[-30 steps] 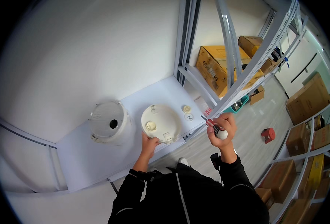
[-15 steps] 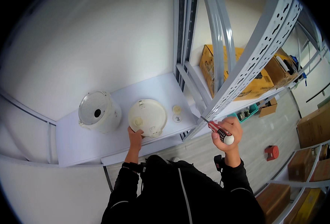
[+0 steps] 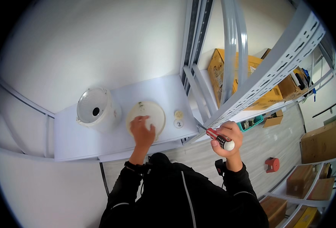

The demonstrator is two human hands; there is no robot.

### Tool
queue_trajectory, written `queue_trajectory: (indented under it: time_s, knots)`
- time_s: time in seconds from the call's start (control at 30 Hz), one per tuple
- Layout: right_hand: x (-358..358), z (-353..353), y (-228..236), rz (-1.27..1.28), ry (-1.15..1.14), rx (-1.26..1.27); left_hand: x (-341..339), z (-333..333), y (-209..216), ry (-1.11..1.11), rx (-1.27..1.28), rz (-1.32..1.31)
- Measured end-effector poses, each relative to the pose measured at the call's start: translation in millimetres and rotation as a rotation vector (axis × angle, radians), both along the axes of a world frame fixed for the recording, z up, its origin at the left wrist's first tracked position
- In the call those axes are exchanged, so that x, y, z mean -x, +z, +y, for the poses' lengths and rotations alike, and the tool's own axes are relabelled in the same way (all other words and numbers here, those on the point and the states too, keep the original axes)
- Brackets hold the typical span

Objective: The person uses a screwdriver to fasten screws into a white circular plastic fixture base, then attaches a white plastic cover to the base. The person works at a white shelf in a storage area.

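A white desk (image 3: 75,146) spans the middle and left of the frame. On it, left of centre, stands a whitish drum (image 3: 113,116) with a dark hole in its top. Near mid-frame lies a round cream lid (image 3: 159,118); the left hand (image 3: 142,131) covers part of it, fingers loosely bent, any grip hidden. Right of centre, the right hand (image 3: 229,140) grasps a red-and-black screwdriver (image 3: 215,135), shaft toward upper left. Smallest, a cream cap (image 3: 178,114) and a pale disc (image 3: 178,123) lie right of the lid.
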State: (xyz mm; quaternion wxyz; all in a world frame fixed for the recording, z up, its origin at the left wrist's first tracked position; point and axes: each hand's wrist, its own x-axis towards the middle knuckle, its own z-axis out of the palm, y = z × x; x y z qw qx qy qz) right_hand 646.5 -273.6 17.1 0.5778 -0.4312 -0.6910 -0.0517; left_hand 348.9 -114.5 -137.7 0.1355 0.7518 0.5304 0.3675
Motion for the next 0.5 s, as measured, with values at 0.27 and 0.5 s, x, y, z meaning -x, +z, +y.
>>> queue_trajectory:
  time_s: [0.27, 0.5]
  knots:
    - [8.1, 0.3, -4.3, -0.013, 0.084, 0.081, -82.2, -12.8, -35.4, -0.196, -0.092, 0.415]
    - [2.0, -4.6, -10.1, -0.023, 0.054, 0.092, -103.4, 3.6, -55.2, -0.209, -0.152, 0.526]
